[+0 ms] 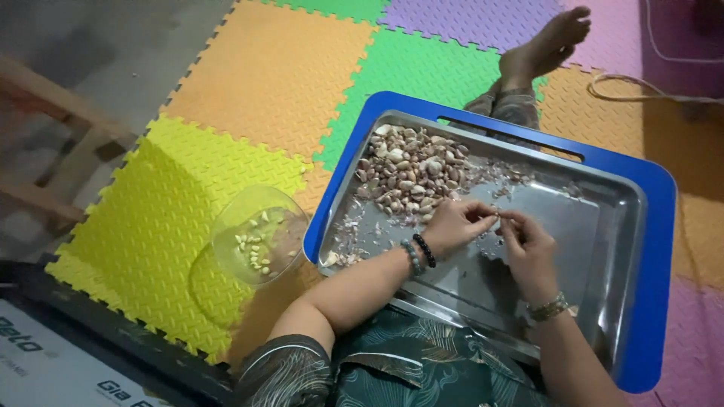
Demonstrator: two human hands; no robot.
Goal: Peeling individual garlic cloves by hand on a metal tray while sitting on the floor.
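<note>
From the head camera, the left hand (452, 224) and right hand (526, 243) meet over the steel tray (603, 218), fingertips pinched narrowly on one garlic clove (498, 218) between them. The clove could slip and drop among loose skins (513, 175), since so little of it shows. The unpeeled pile (411, 172) lies just beyond; the bowl (258, 235) sits left.

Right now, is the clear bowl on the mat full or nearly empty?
Nearly empty: the clear bowl on the yellow mat holds only a thin scatter of peeled garlic cloves, with most of its bottom showing.
</note>
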